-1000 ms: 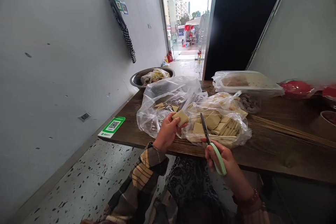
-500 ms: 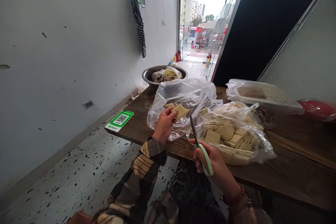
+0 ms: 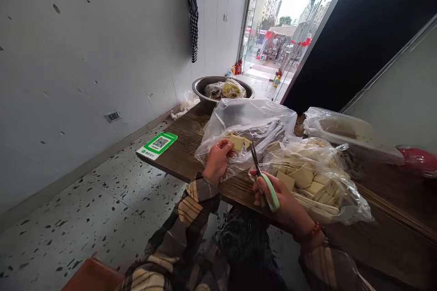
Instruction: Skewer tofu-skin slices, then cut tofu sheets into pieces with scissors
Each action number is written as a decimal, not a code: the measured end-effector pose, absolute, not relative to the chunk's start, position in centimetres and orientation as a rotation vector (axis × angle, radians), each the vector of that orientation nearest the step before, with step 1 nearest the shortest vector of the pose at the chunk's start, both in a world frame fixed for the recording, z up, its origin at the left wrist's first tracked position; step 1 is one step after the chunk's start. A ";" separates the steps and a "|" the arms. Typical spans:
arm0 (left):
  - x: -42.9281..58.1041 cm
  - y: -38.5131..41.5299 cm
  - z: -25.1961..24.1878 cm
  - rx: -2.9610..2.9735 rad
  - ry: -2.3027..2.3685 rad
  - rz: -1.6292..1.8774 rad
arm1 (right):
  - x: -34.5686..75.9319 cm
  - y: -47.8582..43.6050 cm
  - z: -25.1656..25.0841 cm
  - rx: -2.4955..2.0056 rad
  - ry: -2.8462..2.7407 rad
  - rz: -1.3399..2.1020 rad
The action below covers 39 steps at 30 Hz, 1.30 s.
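My left hand [image 3: 218,159] pinches a thin pale yellow square of tofu sheet [image 3: 236,142] between thumb and fingers, above the mouth of a clear plastic bag [image 3: 259,108]. Another pale piece [image 3: 246,144] shows just right of that square, near the scissor tips; whether the two are joined I cannot tell. In my right hand [image 3: 273,193] are scissors [image 3: 271,193] with pale green handles, their dark blades pointing up and slightly left. To the right of the scissors, a second clear bag [image 3: 357,200] lies open around many stacked tofu sheets [image 3: 303,176].
The dark wooden table [image 3: 180,159] carries a green QR code card [image 3: 159,143] at its left corner. A metal basin [image 3: 196,86] with bagged food stands at the far end. On the right are a plastic-covered tray [image 3: 358,134], a red bag [image 3: 418,159] and thin sticks [image 3: 396,211].
The held sheet now looks smaller and flatter, with a separate-looking piece beside it. The scissor tips have stayed close to it. My view has tilted, so the scene appears shifted.
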<state>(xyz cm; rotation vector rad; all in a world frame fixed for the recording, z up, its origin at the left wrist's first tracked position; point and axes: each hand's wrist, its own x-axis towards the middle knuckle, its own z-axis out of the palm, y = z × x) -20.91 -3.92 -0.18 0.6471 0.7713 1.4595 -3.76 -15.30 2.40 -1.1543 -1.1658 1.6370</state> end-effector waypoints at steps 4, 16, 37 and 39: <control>-20.9 -4.2 -0.2 0.624 0.762 1.440 | -3.7 -15.1 2.8 -1.204 -1.168 1.711; -21.1 -4.3 -0.6 0.534 0.691 1.418 | -4.4 -14.3 4.4 -1.291 -1.369 1.740; -21.1 -4.8 -0.9 0.635 0.653 1.391 | -4.3 -13.3 3.6 -1.355 -1.524 1.650; -21.1 -4.8 -0.8 0.640 0.653 1.389 | -4.4 -13.4 3.8 -1.373 -1.525 1.643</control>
